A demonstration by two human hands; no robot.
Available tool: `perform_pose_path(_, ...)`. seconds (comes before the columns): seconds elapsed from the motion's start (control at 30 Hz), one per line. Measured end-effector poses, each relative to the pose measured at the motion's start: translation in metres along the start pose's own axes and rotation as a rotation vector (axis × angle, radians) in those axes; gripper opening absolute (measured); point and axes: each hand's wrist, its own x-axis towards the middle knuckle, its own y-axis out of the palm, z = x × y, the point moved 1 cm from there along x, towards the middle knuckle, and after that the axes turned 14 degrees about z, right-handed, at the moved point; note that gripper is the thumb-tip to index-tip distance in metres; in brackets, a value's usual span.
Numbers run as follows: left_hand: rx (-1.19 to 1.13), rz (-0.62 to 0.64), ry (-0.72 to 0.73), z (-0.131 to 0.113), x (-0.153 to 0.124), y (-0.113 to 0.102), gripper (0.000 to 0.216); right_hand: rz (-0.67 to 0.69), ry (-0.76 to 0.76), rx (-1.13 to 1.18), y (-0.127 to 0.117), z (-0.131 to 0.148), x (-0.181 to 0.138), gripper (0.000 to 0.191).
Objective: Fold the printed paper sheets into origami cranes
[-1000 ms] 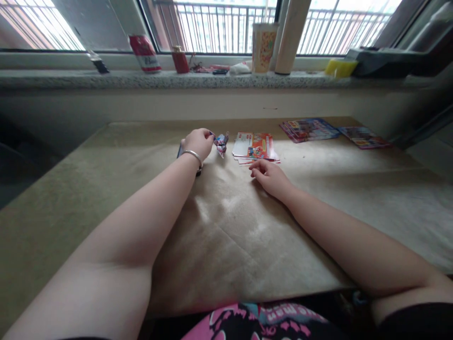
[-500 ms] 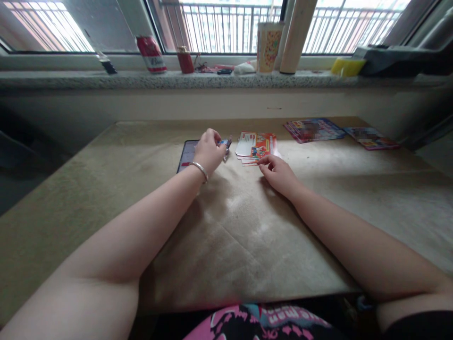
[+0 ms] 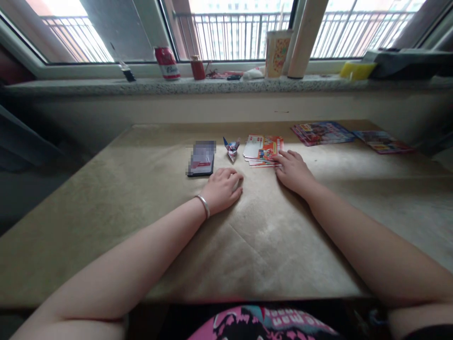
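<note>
My left hand (image 3: 223, 189) rests palm down on the table, fingers loosely bent and holding nothing. Just beyond it lies a phone (image 3: 202, 158), its screen partly blurred out. Right of the phone stands a small folded paper crane (image 3: 232, 148) in blue, white and red, touched by neither hand. My right hand (image 3: 293, 171) lies with fingers apart, the fingertips on the right edge of a small pile of printed cards (image 3: 264, 148) in orange and white. It does not grip them.
Two groups of colourful printed sheets, one nearer (image 3: 322, 132) and one farther right (image 3: 385, 141), lie at the table's back right. On the stone windowsill (image 3: 212, 86) stand a red can (image 3: 167, 63), a red bottle (image 3: 197, 68), a patterned cup (image 3: 279, 54) and a yellow object (image 3: 357, 71).
My left hand has let go of the paper crane and drawn back toward me, uncovering the crane and phone. My right hand's fingers have spread on the cards. The view has shifted slightly.
</note>
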Motion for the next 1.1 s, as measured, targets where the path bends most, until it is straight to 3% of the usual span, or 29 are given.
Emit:
perform_pose_path(0.13,0.011,-0.010,0.015,-0.001,-0.001,0.001,0.036,0.024,0.014,-0.062,0.000,-0.003,0.001,0.050)
perform_pose_path(0.53,0.056,0.007,0.067,0.002,-0.007,0.000,0.041,-0.022,-0.013,-0.218,-0.017,0.007,-0.003,0.032)
perform_pose_path(0.73,0.089,0.007,0.068,0.002,-0.007,0.000,0.041,-0.059,-0.035,-0.146,-0.013,0.010,-0.003,0.034)
perform_pose_path(0.83,0.109,0.008,0.073,0.002,-0.008,0.000,0.042,-0.013,-0.051,-0.140,-0.009,0.008,0.000,0.041)
perform_pose_path(1.1,0.136,0.019,0.074,0.004,-0.008,-0.001,0.042,0.043,-0.073,-0.307,-0.018,0.014,-0.001,0.029)
